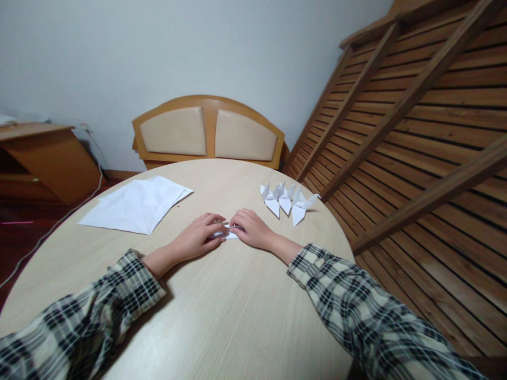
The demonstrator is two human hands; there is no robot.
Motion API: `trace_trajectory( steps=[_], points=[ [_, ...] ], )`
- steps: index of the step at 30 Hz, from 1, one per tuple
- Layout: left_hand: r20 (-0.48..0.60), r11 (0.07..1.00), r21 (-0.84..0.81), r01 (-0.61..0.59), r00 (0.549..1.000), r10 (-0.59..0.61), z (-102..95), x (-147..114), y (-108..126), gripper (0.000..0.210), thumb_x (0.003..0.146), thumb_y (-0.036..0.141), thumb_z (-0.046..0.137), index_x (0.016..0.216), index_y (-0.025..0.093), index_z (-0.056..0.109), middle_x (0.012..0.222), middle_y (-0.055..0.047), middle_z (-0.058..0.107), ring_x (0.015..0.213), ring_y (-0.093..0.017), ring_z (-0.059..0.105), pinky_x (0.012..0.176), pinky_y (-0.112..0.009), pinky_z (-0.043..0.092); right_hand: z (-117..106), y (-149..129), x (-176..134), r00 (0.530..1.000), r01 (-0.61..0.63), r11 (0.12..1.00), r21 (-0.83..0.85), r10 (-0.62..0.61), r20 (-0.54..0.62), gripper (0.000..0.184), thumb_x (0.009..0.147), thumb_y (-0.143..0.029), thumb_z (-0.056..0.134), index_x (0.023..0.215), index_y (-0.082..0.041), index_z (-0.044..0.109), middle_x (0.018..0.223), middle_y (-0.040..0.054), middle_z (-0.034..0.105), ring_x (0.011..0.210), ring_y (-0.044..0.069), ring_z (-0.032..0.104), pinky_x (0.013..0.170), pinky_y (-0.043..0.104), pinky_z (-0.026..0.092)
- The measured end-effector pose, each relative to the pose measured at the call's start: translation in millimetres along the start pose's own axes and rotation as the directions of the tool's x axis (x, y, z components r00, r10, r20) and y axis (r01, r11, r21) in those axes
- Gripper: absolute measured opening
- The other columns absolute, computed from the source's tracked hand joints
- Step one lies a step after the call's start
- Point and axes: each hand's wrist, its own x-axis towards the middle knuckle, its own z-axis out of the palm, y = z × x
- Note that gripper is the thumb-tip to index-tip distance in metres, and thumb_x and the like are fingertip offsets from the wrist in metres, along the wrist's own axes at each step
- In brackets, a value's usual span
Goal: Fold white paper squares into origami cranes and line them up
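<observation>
A small folded piece of white paper point(231, 236) lies on the round table, mostly covered by my fingers. My left hand point(201, 233) grips its left part, thumb at the near side and fingers over the far side. On the right part, my right hand point(252, 228) pinches the paper between thumb and curled fingers. The two hands almost meet over it, so its exact folded shape is hidden. Beyond my right hand stand folded white paper cranes point(299, 207) in a close row.
A stack of white paper sheets point(132, 206) lies on the left of the pale wooden table point(237, 311). Behind the table stands a padded headboard point(173, 132). A slatted wooden frame point(415, 158) leans at the right; a desk point(51, 158) and a cable are at the left.
</observation>
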Motion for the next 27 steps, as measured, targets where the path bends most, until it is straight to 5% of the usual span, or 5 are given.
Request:
trace_trajectory(
  steps=[10, 27],
  points=[
    [0.01, 0.995, 0.1, 0.016, 1.0, -0.017, 2.4, -0.7, -0.2, 0.019, 0.096, 0.031, 0.053, 0.102, 0.019, 0.067, 0.104, -0.009, 0.068, 0.096, -0.023, 0.061, 0.082, -0.036, 0.051, -5.0, -3.6, 0.0, 0.996, 0.08, 0.996, 0.039, -0.081, 0.03, 0.007, 0.089, -0.016, 0.056, 0.086, -0.017, 0.062, 0.087, 0.0061, 0.065, 0.088, 0.019, 0.055, 0.082, 0.033, 0.043],
    [0.056, 0.966, 0.252, -0.052, 0.998, 0.039, 1.0, -0.6, 1.9, 0.02, 0.098, 0.028, 0.049, 0.098, 0.018, 0.066, 0.094, -0.007, 0.071, 0.09, -0.023, 0.061, 0.075, -0.034, 0.049, -19.3, 1.0, -5.3, 0.976, 0.188, 0.982, 0.003, -0.187, 0.111, 0.021, 0.088, -0.02, 0.063, 0.107, -0.015, 0.071, 0.095, 0.0092, 0.069, 0.09, 0.019, 0.06, 0.083, 0.033, 0.047]
  ],
)
